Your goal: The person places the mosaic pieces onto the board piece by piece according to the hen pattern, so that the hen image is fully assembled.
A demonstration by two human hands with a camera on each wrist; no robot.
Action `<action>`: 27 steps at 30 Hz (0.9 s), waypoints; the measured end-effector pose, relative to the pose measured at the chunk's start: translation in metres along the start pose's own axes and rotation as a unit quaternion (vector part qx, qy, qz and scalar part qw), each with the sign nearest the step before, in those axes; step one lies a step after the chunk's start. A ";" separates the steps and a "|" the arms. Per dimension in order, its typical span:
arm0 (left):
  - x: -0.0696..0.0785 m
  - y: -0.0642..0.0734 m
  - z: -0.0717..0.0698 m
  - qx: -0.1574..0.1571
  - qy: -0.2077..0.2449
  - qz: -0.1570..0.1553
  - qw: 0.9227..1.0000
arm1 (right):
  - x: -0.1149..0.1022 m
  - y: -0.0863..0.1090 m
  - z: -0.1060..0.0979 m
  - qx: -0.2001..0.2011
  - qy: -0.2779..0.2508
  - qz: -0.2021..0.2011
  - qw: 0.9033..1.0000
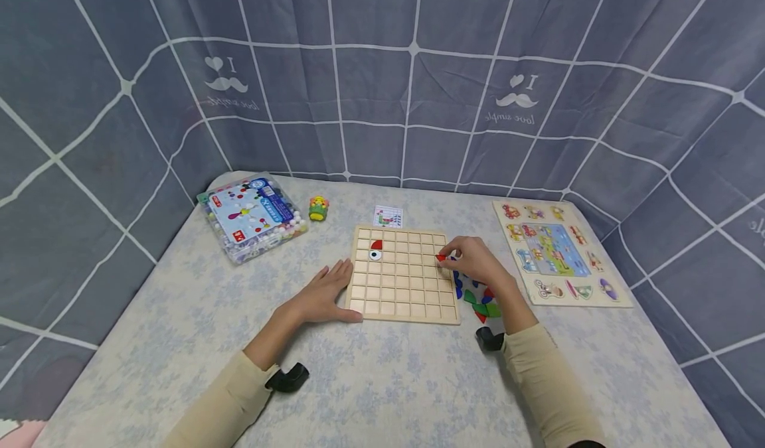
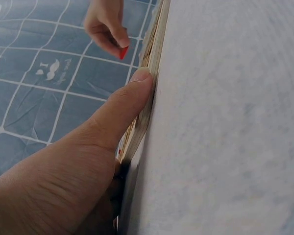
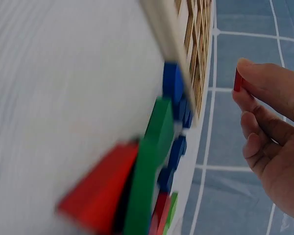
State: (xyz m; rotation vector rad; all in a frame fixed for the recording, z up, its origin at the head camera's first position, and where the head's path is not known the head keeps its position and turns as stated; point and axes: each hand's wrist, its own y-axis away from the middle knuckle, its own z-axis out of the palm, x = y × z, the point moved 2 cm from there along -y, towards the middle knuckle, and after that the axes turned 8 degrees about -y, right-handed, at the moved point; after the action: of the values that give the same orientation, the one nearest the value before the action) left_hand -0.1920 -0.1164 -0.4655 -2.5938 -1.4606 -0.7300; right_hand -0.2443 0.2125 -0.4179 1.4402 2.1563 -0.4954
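A wooden grid board [image 1: 402, 295] lies on the table, with a red curved-edge piece [image 1: 376, 244] and a round white eye piece [image 1: 375, 255] in neighbouring cells at its upper left. My left hand [image 1: 325, 295] rests at the board's left side, fingers extended, and its thumb [image 2: 122, 105] touches the near edge. Between thumb and fingertips my right hand [image 1: 476, 260] pinches a small red piece [image 3: 238, 80], raised above the board's right edge. Its exact shape is hard to tell. Below that hand lie loose blue, green and red pieces [image 1: 492, 310], partly hidden by the wrist.
A small pattern card [image 1: 388, 217] lies beyond the board. At the back left are a clear box of beads [image 1: 254, 216] and a little yellow-green figure [image 1: 319, 208]. A wooden picture puzzle [image 1: 558, 252] lies on the right. A grid-patterned curtain [image 1: 382, 83] hangs behind the table.
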 end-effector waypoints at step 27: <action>0.000 0.000 0.000 0.002 -0.005 0.002 1.000 | -0.044 -0.032 0.023 -0.041 -0.007 -0.052 0.998</action>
State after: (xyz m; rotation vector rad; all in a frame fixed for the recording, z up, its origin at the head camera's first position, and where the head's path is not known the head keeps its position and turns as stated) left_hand -0.1916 -0.1163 -0.4659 -2.5998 -1.4571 -0.7151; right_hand -0.2552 0.1551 -0.4103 1.2829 2.2230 -0.4472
